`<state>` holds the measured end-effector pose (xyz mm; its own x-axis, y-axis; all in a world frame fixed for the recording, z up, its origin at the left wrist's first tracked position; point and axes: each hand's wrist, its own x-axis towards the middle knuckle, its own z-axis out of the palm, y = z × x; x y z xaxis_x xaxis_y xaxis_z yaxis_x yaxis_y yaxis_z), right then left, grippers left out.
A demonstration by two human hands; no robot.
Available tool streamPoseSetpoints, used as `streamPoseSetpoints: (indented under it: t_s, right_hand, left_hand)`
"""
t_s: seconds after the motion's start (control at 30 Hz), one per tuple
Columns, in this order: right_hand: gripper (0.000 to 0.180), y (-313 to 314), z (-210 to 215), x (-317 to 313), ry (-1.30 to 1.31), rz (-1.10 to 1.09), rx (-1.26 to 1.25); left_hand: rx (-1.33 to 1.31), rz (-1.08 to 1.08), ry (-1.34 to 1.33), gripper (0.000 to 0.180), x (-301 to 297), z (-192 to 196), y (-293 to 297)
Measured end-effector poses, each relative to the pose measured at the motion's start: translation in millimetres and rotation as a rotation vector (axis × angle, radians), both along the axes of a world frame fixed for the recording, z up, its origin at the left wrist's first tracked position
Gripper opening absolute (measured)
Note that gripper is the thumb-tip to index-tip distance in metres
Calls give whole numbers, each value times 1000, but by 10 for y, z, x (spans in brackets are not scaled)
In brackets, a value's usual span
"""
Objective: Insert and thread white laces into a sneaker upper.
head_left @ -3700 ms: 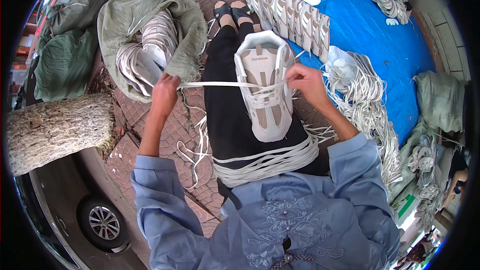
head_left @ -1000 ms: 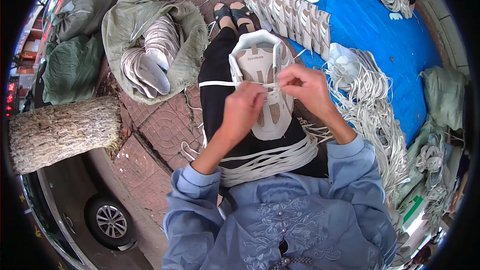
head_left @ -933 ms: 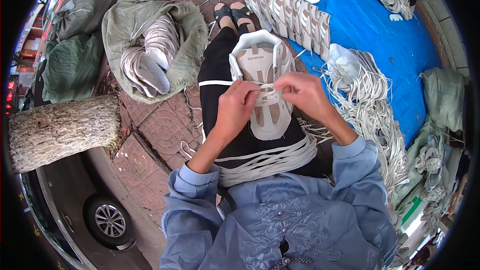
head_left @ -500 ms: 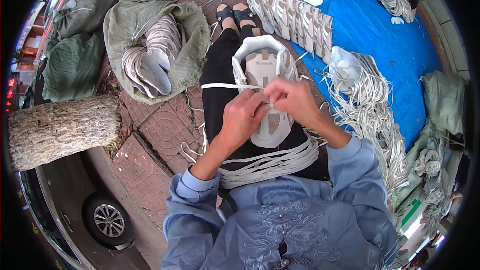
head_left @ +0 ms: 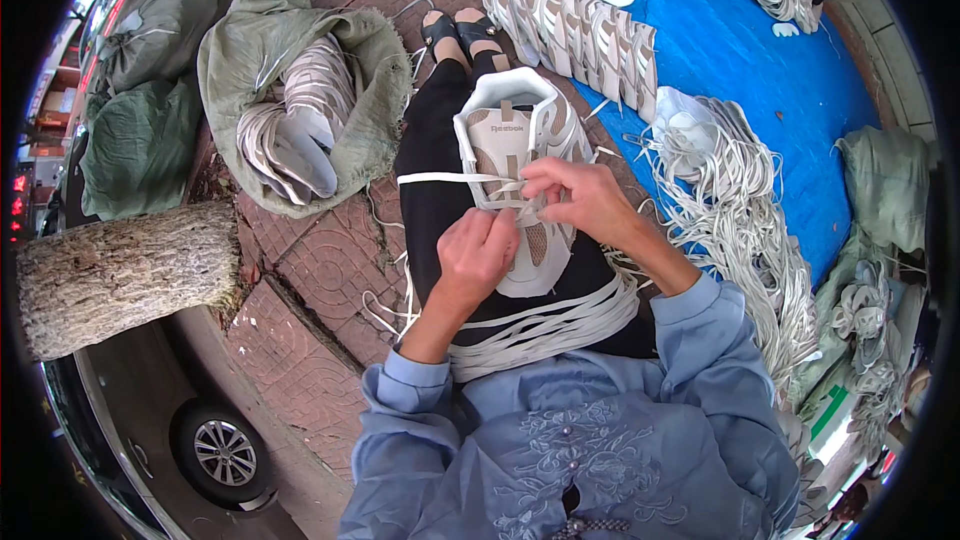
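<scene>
Across my lap lies a white and beige shoe upper [head_left: 502,136], its collar pointing away from me and its toe toward me. A flat white shoelace [head_left: 440,179] runs over its tongue and trails off to the left. My right hand [head_left: 585,205] pinches the lace with thumb and forefinger at the eyelet rows. Lower on the left edge of the upper, my left hand [head_left: 480,255] is closed, fingers curled; whatever it grips is hidden. A bundle of loose white laces [head_left: 550,325] is draped over my thighs behind the toe.
Right of my legs, a blue tarp [head_left: 740,50] carries a row of stacked uppers [head_left: 575,35] and a tangled pile of laced uppers [head_left: 730,200]. An open green sack [head_left: 375,90] with more uppers stands left. A tree trunk [head_left: 130,275] and parked car [head_left: 140,420] are farther left.
My left hand has drawn back toward me and down from the lace crossing, its fingers now curled. My right hand stays at the eyelets, shifted slightly left. The whole view has shifted a little.
</scene>
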<state>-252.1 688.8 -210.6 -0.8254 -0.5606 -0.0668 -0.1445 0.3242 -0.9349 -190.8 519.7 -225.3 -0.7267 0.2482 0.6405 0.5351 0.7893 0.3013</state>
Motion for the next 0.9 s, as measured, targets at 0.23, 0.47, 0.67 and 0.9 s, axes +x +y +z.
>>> streamPoseSetpoints:
  t_s: [0.23, 0.47, 0.67, 0.9]
  right_hand:
    - [35, -51, 162, -264, 16, 145, 145]
    - [22, -110, 137, -45, 578, 73, -85]
    - [23, 11, 59, 1, 261, -40, -123]
    - [26, 149, 80, -63, 233, 41, -17]
  left_hand:
    - [264, -20, -340, 19, -35, 72, 38]
    - [330, -115, -606, 18, -111, 280, -94]
    - [235, -237, -794, 12, -308, 334, -97]
    - [653, -287, -1297, 5, -379, 295, -222]
